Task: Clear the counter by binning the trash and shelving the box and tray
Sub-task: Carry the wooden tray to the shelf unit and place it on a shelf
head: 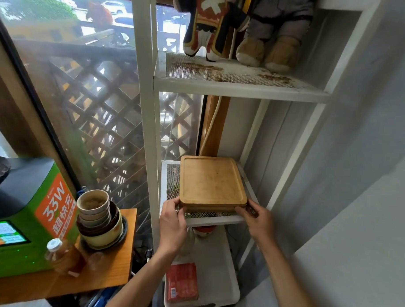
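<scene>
A square wooden tray (211, 182) lies flat on the middle mesh shelf (171, 175) of a white metal rack. My left hand (172, 223) grips the tray's near left corner. My right hand (257, 220) holds its near right corner. A red box (182, 282) lies on the white lower shelf (217, 280), under my left forearm. The wooden counter (105, 274) is at the lower left.
On the counter stand a stack of bowls (98, 221), a plastic bottle (60, 256) and a green charging kiosk (22, 218). Two plush toys (242, 26) sit on the rack's upper shelf. A grey wall (356, 181) closes the right side; a window is behind.
</scene>
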